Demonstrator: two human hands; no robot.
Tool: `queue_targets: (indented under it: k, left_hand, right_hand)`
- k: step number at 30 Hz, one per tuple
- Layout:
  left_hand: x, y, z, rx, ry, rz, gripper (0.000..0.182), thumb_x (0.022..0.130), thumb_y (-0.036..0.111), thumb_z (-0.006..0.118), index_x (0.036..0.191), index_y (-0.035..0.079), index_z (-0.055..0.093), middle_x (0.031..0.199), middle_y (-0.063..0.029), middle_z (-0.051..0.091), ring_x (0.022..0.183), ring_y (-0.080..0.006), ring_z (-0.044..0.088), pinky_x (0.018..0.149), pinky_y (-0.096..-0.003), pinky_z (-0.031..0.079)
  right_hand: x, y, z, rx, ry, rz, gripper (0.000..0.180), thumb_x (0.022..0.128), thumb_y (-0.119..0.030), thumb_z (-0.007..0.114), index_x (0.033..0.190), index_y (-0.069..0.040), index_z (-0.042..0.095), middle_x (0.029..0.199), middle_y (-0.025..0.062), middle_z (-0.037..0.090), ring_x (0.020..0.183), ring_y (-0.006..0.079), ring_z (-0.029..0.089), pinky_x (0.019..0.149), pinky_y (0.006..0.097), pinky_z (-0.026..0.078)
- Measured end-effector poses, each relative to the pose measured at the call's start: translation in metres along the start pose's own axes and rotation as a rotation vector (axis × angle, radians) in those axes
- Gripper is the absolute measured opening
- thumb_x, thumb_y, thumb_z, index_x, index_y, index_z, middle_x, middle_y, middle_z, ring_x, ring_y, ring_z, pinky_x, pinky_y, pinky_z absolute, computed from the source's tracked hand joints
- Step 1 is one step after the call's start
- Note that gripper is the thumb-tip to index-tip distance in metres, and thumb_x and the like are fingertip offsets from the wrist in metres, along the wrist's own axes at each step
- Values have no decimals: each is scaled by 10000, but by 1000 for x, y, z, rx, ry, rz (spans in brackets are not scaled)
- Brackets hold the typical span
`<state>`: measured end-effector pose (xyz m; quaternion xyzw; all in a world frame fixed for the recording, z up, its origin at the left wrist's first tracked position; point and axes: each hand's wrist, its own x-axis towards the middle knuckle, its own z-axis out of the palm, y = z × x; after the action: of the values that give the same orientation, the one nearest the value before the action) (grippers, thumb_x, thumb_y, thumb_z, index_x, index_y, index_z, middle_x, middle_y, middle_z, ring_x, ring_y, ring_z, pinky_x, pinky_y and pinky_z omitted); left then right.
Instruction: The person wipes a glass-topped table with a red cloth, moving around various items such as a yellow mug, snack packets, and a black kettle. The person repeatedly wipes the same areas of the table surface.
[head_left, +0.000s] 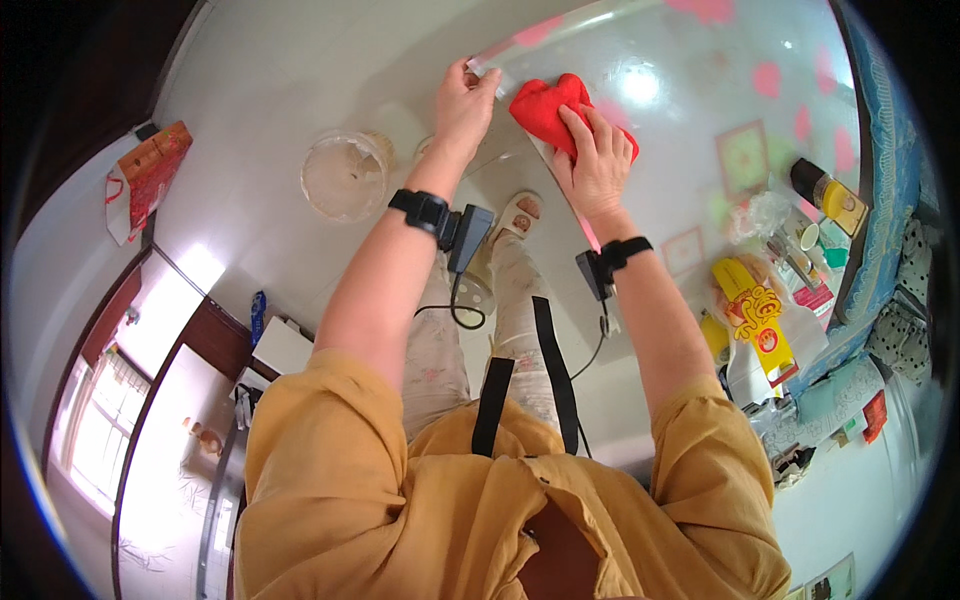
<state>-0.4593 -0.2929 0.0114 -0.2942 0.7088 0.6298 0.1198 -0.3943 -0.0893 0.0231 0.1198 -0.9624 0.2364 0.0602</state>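
Note:
A bunched red cloth lies on the table near its left corner, under my right hand, whose fingers are spread over and gripping it. My left hand pinches the clear edge of the table cover at that corner, left of the cloth. The tabletop is glossy and whitish, with pink blotches and faint square patterns. Each of my wrists wears a black strap with a small boxy device and a cable.
On the table's right lie a yellow printed package, a black-and-yellow container, a paper cup and clear plastic wrap. A see-through waste bin stands on the floor at left. Patterned blue fabric borders the table's far right.

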Motion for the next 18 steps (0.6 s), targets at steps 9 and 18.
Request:
queue_targets:
  k: [9, 18]
  left_hand:
    - [6, -1, 4, 186, 0, 29, 392, 950, 182, 688, 1244, -51, 574, 910, -91, 667, 778, -164, 594, 705, -350, 495]
    - [14, -3, -3, 127, -131, -45, 349, 950, 178, 693, 1202, -24, 560, 906, -71, 660, 783, -141, 589, 699, -336, 494]
  right_hand:
    - [4, 3, 3, 3, 36, -42, 555, 803, -332, 738, 1346, -276, 640, 1331, 39, 610, 1135, 263, 591, 988, 443, 425]
    - [3, 1, 2, -24, 54, 12, 543, 758, -300, 726, 1299, -278, 680, 1314, 32, 624, 1121, 258, 603, 980, 420, 447]
